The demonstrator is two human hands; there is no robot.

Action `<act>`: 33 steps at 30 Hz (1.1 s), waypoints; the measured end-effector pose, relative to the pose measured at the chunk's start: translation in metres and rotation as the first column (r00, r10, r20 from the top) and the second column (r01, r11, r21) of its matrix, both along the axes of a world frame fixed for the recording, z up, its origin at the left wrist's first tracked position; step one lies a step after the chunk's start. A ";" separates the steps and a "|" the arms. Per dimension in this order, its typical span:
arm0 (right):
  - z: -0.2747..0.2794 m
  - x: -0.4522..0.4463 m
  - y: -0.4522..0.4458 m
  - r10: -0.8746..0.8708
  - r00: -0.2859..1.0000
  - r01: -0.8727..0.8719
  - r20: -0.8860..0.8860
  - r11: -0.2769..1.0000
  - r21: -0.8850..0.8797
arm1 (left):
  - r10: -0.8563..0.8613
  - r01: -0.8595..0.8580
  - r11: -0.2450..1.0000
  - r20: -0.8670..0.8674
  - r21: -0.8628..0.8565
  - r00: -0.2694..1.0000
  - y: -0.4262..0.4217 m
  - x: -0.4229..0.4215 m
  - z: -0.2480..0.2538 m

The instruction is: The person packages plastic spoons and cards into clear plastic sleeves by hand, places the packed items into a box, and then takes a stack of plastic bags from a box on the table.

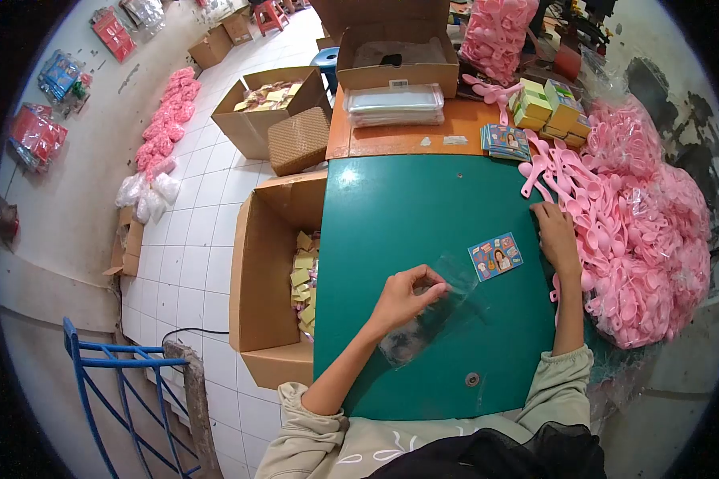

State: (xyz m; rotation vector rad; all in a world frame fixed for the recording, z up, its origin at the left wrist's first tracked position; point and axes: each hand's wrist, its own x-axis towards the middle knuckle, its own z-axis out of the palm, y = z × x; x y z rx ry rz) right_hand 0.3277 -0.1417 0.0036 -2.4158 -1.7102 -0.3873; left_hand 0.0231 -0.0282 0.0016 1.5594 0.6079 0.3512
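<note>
My left hand is closed in a pinch on a clear plastic bag, which lies slanted across the green tabletop. Just right of the bag's upper end lies a small blue printed card with a picture of a person on it. At the table's right side, my right hand has its fingers curled at the handle end of a pink spoon, on the edge of a heap of loose pink spoons. The thumb of that hand is hidden.
Large bags of pink spoons line the right edge. Stacked printed cards, small yellow boxes and clear plastic sleeves sit at the back. Left of the table, an open carton holds packed yellow pieces. A blue metal rack stands lower left.
</note>
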 end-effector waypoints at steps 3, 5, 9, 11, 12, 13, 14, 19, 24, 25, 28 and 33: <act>0.009 -0.001 -0.004 0.014 0.999 -0.017 -0.053 0.998 -0.060 | 0.016 -0.013 0.995 0.022 -0.099 1.000 0.003 -0.002 -0.004; 0.021 -0.005 -0.010 0.042 0.998 -0.045 -0.036 0.996 -0.082 | 0.026 -0.025 0.995 0.016 -0.095 1.000 0.006 -0.003 -0.004; 0.013 0.000 -0.012 -0.012 0.998 0.006 -0.065 0.996 -0.091 | 0.028 -0.030 0.998 -0.027 -0.050 0.999 0.005 -0.005 0.005; 0.011 0.002 -0.013 -0.008 0.998 0.003 -0.060 0.998 -0.070 | 0.031 -0.032 0.999 -0.042 -0.038 0.999 0.005 -0.004 0.006; 0.011 0.002 -0.012 -0.006 0.998 0.003 -0.057 0.998 -0.058 | 0.037 -0.038 0.999 -0.043 -0.028 0.998 0.005 -0.004 0.004; 0.012 0.002 -0.012 -0.006 0.998 0.003 -0.057 0.998 -0.062 | 0.042 -0.043 0.999 -0.044 -0.019 0.998 0.004 -0.004 0.003; 0.013 0.001 -0.011 -0.006 0.998 0.003 -0.056 0.998 -0.064 | 0.058 -0.057 0.998 -0.054 0.019 0.997 0.003 -0.004 0.004; 0.015 0.000 -0.010 0.008 1.000 -0.008 0.007 1.000 0.003 | 0.089 -0.103 0.963 0.068 0.250 0.994 0.000 -0.002 0.002; 0.042 -0.012 -0.005 0.051 0.995 -0.012 -0.089 0.920 0.391 | 0.073 -0.075 0.953 0.018 0.293 0.997 -0.002 -0.002 0.008; 0.050 -0.017 -0.005 0.100 0.971 0.011 -0.216 0.887 0.461 | 0.064 -0.060 0.951 -0.004 0.304 0.998 -0.001 -0.002 0.008; 0.076 -0.055 0.002 0.258 0.746 0.158 -0.614 0.827 0.539 | 0.101 -0.108 0.975 0.046 0.194 0.994 -0.003 0.000 0.001; 0.072 -0.099 0.017 0.341 0.531 -0.176 -0.776 0.940 0.293 | 0.118 -0.112 0.972 -0.015 0.207 0.993 -0.002 0.000 0.003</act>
